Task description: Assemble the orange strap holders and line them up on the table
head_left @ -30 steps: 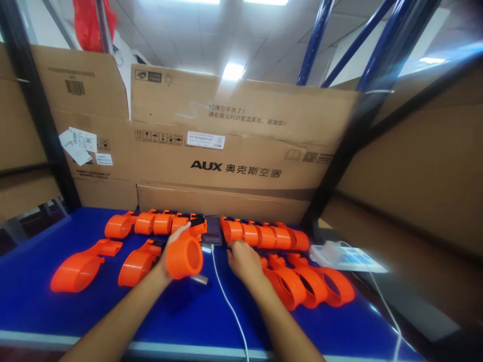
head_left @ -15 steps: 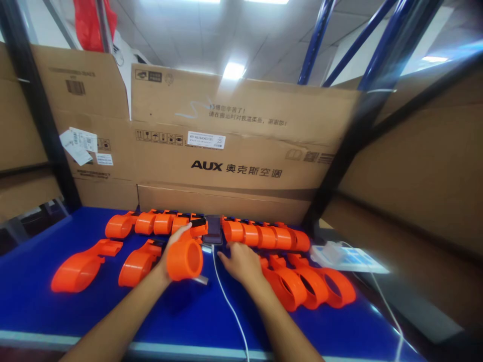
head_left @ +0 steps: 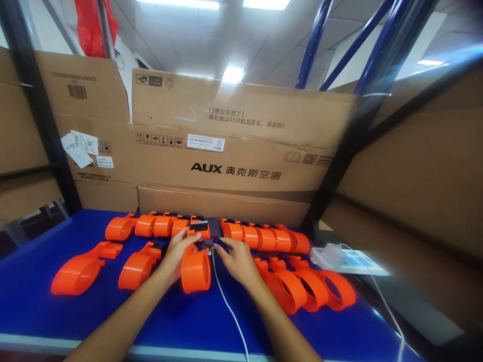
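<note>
My left hand (head_left: 180, 251) is closed around an orange plastic tape dispenser (head_left: 196, 271), its round ring hanging down and its flat head with a black piece turned upward. My right hand (head_left: 237, 259) is just to its right, thumb and forefinger pinched on a small dark blue piece (head_left: 222, 245). Between and behind the hands stands a dark block (head_left: 214, 229), partly hidden by the dispenser. A white cable (head_left: 228, 299) runs from near it towards the front edge.
More orange dispensers line the back left (head_left: 118, 229) and back right (head_left: 266, 239). Others lie at front left (head_left: 77, 274) and front right (head_left: 311, 289). A cardboard wall (head_left: 234, 201) closes off the blue table (head_left: 113, 322). At right lies a white-blue board (head_left: 349, 260) with a cable.
The dispenser in my left hand has turned and moved slightly right. My right hand, previously with nothing visible in it, now pinches a small dark blue piece beside it.
</note>
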